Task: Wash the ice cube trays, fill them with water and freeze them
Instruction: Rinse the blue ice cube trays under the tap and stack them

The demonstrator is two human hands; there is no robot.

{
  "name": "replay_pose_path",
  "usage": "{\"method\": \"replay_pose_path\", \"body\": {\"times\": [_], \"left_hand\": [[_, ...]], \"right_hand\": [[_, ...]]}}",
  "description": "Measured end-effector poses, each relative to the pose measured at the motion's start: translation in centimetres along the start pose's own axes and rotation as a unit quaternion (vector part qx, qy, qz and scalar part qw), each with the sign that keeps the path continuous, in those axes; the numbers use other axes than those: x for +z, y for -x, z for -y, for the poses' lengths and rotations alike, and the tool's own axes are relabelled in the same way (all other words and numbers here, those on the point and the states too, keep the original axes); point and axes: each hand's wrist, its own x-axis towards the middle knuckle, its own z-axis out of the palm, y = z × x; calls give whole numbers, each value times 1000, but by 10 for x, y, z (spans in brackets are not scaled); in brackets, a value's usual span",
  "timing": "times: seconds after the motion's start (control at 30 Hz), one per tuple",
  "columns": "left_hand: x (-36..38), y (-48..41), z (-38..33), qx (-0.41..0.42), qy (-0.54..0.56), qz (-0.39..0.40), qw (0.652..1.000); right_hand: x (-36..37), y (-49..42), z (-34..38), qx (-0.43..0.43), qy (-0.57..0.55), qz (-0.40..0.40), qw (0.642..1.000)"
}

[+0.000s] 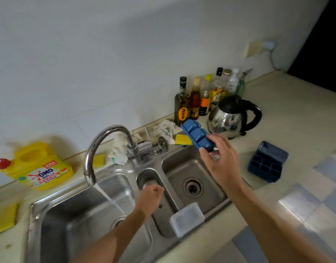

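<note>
Right hand (218, 156) grips the near end of a mid-blue plastic ice cube tray (196, 134), held underside up above the right basin's back rim, its long axis running up-left from the fingers. The water stream (110, 198) from the curved steel tap (114, 129) falls well to its left, nearer the left hand (152, 194), a fist closed on nothing visible. Trays counted: two, the other a dark blue tray (266, 166) on the beige counter (305, 130) at right.

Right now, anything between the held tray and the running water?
Yes. The right hand holds the blue ice tray above the right basin; the water stream falls into the left basin. The left hand, fisted, hangs over the small middle basin between them.
</note>
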Motion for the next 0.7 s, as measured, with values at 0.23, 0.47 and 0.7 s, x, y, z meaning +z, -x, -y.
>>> {"method": "replay_pose_path", "body": {"times": [0.23, 0.47, 0.7], "left_hand": [[40, 3, -44, -1, -19, -10, 1000], [57, -26, -67, 3, -62, -36, 997], [80, -78, -73, 7, -36, -5, 999]], "right_hand": [[-27, 79, -88, 166, 141, 239, 946], [-37, -4, -73, -93, 93, 51, 990], [-31, 47, -144, 37, 269, 399, 876]]}}
